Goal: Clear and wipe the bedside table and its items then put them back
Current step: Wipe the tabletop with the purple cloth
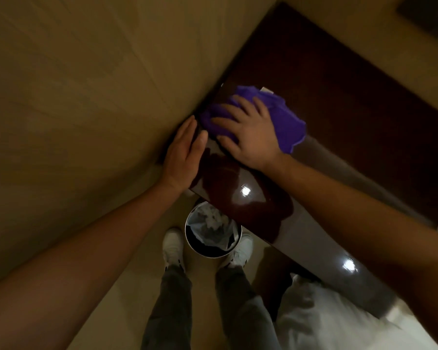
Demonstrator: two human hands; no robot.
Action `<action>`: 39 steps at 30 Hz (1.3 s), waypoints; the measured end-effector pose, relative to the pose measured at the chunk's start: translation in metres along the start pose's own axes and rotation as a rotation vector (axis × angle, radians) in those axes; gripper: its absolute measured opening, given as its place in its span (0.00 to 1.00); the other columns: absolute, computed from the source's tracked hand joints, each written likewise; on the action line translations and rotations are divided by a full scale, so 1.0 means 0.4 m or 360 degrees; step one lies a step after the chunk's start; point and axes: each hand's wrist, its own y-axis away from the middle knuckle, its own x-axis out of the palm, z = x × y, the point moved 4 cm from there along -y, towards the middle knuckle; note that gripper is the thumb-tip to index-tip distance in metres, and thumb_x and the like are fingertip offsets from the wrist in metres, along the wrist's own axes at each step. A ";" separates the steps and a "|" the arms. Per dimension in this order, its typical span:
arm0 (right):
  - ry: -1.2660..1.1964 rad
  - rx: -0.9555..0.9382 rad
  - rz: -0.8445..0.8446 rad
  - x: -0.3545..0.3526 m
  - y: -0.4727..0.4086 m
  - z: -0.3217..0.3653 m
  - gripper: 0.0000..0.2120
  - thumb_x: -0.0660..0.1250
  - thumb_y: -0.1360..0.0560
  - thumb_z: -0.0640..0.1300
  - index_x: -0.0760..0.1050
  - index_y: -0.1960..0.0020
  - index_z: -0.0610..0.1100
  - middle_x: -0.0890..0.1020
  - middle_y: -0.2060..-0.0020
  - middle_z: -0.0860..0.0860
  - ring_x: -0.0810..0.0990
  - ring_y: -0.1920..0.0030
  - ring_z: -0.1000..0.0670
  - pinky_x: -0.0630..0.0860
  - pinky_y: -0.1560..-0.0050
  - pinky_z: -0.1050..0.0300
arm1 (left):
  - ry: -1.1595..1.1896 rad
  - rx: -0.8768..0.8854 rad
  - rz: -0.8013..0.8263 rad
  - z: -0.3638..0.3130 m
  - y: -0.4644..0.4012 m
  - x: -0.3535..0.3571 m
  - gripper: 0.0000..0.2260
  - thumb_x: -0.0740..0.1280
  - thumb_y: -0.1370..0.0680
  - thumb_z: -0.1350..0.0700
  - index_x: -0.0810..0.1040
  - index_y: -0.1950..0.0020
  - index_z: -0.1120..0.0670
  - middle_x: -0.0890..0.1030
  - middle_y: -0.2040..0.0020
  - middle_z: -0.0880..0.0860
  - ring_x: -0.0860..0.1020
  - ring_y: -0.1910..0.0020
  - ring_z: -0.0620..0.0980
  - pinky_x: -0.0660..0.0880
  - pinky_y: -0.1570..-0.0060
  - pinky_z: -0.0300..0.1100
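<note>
The bedside table's glossy dark wooden top (pixel 238 188) is stretching away from a standing person, above a round metal bin (pixel 213 233) lined with a bag at their feet. Their left hand (pixel 182 157) is lying open and flat on the table's wall-side edge, holding nothing. Farther in, their right hand (pixel 248 132) is pressing, fingers spread, on a crumpled purple cloth (pixel 286 122). Wiping seems underway; next probably calls for sweeping across unwiped areas.

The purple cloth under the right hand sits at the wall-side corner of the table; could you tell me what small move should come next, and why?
Probably sweep the purple cloth toward the near edge. The right hand presses it flat at the far corner of the glossy dark wooden table, the left hand steadies the corner edge, and the near stretch lies bare.
</note>
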 end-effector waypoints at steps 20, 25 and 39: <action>-0.0441 0.0601 -0.0649 -0.141 0.294 -0.107 0.18 0.64 0.19 0.46 0.77 0.31 0.44 0.80 0.36 0.41 0.77 0.37 0.37 0.70 0.37 0.46 | -0.0572 0.0469 0.0238 -0.074 -0.046 -0.013 0.24 0.54 0.15 0.47 0.63 0.20 0.55 0.59 0.18 0.55 0.57 0.19 0.53 0.58 0.21 0.51; -0.0432 0.0876 -0.0579 -0.136 0.289 -0.243 0.23 0.57 0.16 0.59 0.72 0.25 0.51 0.76 0.29 0.49 0.69 0.27 0.43 0.61 0.30 0.59 | -0.0628 0.0519 0.0353 -0.127 -0.137 0.017 0.23 0.57 0.14 0.51 0.63 0.20 0.56 0.58 0.18 0.54 0.56 0.19 0.53 0.55 0.21 0.47; -0.0324 0.0866 -0.0276 0.004 0.445 -0.112 0.26 0.59 0.18 0.60 0.68 0.22 0.53 0.69 0.22 0.49 0.59 0.19 0.42 0.52 0.21 0.35 | -0.1087 0.0622 0.0471 -0.116 -0.139 0.075 0.25 0.49 0.13 0.48 0.61 0.20 0.60 0.55 0.17 0.56 0.48 0.18 0.57 0.45 0.20 0.48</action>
